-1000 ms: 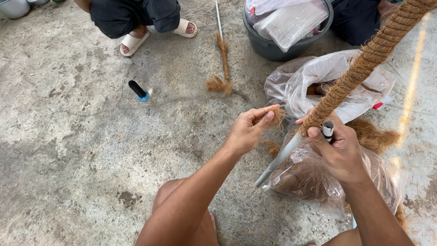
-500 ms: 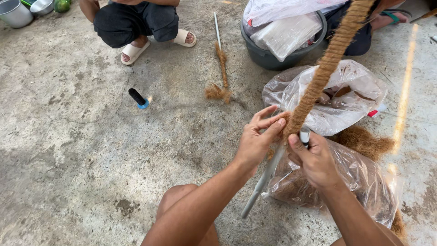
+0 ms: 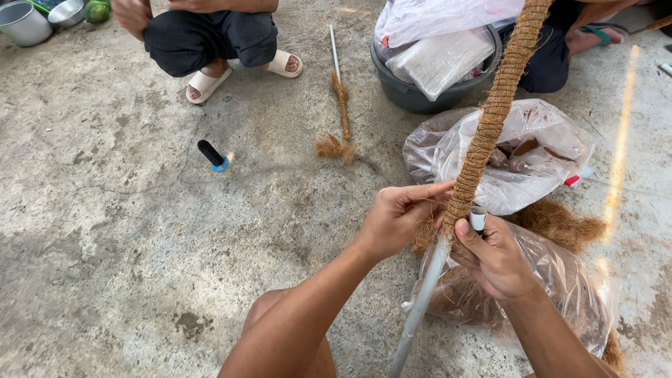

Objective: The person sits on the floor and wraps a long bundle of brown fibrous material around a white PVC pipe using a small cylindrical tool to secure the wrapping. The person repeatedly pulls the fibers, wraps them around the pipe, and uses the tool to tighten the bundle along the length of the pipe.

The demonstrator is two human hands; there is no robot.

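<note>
Rough grey concrete floor (image 3: 119, 231) with black spool (image 3: 211, 155), fibre-tipped stick (image 3: 340, 105), grey tub (image 3: 420, 98), plastic bags (image 3: 518, 161).

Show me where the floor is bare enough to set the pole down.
Widest free patch: floor left of the left hand, below the black spool. A narrower strip lies between the spool and the small fibre stick. Crowded on the right: fibre bags, bucket, right hand on the pole.

Both hands (image 3: 448, 234) curled, close together
</note>
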